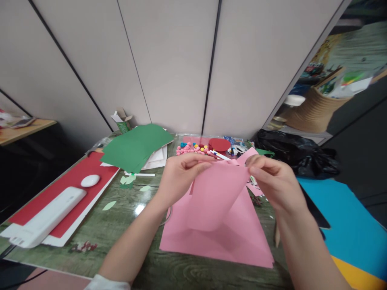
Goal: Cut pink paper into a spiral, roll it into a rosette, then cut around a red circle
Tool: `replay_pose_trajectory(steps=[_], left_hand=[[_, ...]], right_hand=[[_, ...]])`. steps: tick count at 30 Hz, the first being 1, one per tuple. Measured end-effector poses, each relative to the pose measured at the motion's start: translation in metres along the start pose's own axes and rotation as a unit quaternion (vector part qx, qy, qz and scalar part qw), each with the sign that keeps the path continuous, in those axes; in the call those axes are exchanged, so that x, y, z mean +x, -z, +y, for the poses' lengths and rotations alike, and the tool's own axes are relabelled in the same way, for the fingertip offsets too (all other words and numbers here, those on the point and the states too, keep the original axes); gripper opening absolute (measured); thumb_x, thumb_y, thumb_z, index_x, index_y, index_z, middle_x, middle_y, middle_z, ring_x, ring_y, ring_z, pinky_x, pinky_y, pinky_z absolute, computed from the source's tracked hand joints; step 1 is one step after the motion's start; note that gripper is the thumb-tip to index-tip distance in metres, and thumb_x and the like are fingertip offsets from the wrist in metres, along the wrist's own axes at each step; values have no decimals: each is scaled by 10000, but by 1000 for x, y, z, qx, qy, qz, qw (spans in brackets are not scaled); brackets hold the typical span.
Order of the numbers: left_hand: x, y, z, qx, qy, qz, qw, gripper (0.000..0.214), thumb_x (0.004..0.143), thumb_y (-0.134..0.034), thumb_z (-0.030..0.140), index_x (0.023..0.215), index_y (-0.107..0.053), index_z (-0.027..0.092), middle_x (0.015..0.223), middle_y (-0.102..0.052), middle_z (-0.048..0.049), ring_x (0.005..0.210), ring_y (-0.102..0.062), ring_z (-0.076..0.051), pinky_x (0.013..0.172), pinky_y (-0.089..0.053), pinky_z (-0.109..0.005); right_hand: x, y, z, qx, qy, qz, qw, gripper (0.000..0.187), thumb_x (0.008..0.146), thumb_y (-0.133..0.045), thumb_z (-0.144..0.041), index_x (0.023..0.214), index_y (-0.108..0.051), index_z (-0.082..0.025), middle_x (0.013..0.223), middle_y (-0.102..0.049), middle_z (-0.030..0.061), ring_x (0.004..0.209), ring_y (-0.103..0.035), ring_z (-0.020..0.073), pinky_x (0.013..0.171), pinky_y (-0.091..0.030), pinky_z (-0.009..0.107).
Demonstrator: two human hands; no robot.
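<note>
A large pink paper sheet point(217, 209) lies on the green table point(127, 225) with its far part lifted and curled toward me. My left hand point(178, 177) pinches the raised top edge at the left. At the right, my right hand point(272, 181) pinches the same edge. Both hands are closed on the paper, held above the table.
Green paper sheets point(136, 147) lie at the back left over white sheets. A red sheet point(60, 189) carries a white oblong device point(48, 217) and a white oval object point(90, 180). Small coloured pom-poms point(190, 149), a red disc point(219, 144), a black bag point(293, 155) and blue paper point(341, 217) sit around.
</note>
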State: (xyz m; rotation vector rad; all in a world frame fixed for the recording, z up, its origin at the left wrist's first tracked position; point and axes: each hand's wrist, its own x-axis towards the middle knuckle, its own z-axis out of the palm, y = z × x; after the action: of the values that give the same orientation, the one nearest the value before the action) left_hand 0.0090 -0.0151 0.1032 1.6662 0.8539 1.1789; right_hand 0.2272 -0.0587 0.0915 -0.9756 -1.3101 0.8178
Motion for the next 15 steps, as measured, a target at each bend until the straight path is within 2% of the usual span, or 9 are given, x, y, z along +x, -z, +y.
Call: replay_pose_trajectory(steps=[4, 7, 10, 12, 15], left_hand=[[2, 0, -3, 4, -3, 8, 1000, 127, 753, -652, 302, 840, -726, 246, 844, -743, -21, 768, -683, -146, 675, -548, -240], [4, 1, -5, 7, -4, 10, 1000, 141, 754, -650, 311, 852, -725, 243, 841, -743, -22, 771, -683, -146, 675, -542, -235], [6, 1, -5, 11, -6, 18, 1000, 159, 749, -652, 331, 851, -727, 234, 848, -743, -26, 780, -684, -155, 680, -541, -239], [7, 1, -5, 12, -10, 23, 1000, 169, 747, -654, 337, 853, -727, 227, 853, -743, -29, 788, -685, -160, 688, -543, -243], [7, 2, -5, 13, -15, 24, 1000, 164, 745, -658, 332, 851, -728, 229, 848, -744, -24, 787, -686, -159, 676, -542, -233]], right_hand=[[0, -1, 2, -9, -10, -10, 1000, 235, 742, -685, -330, 571, -592, -198, 575, -489, -15, 595, -453, 130, 574, -380, 272], [0, 0, 5, -42, -21, 18, 999, 185, 744, -683, -334, 622, -636, -204, 640, -583, 9, 644, -513, 146, 596, -416, 274], [1, 0, 8, -68, -41, 12, 997, 145, 716, -701, -362, 744, -702, -220, 809, -667, 48, 769, -579, 196, 639, -458, 299], [1, -1, 8, -89, -52, 5, 995, 129, 701, -715, -347, 730, -709, -222, 826, -668, 49, 779, -584, 202, 622, -460, 294], [0, -4, 8, -123, -46, 16, 991, 103, 703, -720, -304, 650, -700, -218, 742, -646, 29, 718, -567, 173, 600, -442, 278]])
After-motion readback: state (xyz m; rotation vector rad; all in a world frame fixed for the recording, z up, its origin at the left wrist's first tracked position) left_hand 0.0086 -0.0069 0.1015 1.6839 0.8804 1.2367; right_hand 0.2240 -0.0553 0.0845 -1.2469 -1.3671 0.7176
